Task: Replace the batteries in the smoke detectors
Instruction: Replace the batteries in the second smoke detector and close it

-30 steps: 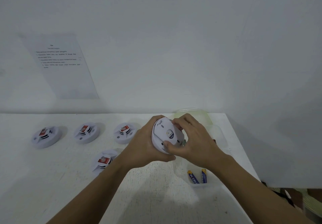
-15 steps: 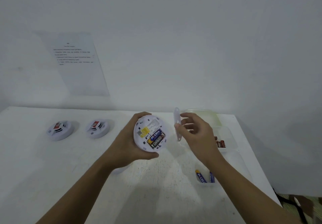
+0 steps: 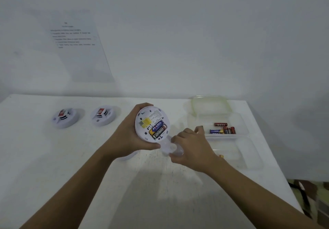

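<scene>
Head camera view, looking down over a white table (image 3: 53, 166) set against a plain white wall (image 3: 195, 32).

The left hand (image 3: 128, 136) grips a round white smoke detector (image 3: 147, 116) by its rim, raised above the middle of the table with its underside turned to the camera. In the open compartment lie two batteries (image 3: 158, 130) side by side: a blue one reading "PKCELL" and a black and gold one reading "EVEREADY". There is also a yellow sticker and a block of small print, too fine to read.

The right hand (image 3: 192, 145), just beside and lower, curls its fingers round the detector's translucent white back cover (image 3: 170, 146), close over the tabletop.

Two more smoke detectors (image 3: 65, 119) sit face up at the back left, side by side, each with a red label that cannot be read. A sliver of another white round object shows beneath the left wrist.

At the right stand two clear plastic tubs. The far tub (image 3: 238, 120) holds loose batteries (image 3: 222, 130), one blue and yellow, the rest red; their exact number is unclear. The near tub (image 3: 249, 159) shows one battery tip. A yellowish lid (image 3: 210, 97) lies behind them.

One printed sheet (image 3: 78, 50) hangs on the wall, its lines blurred.
</scene>
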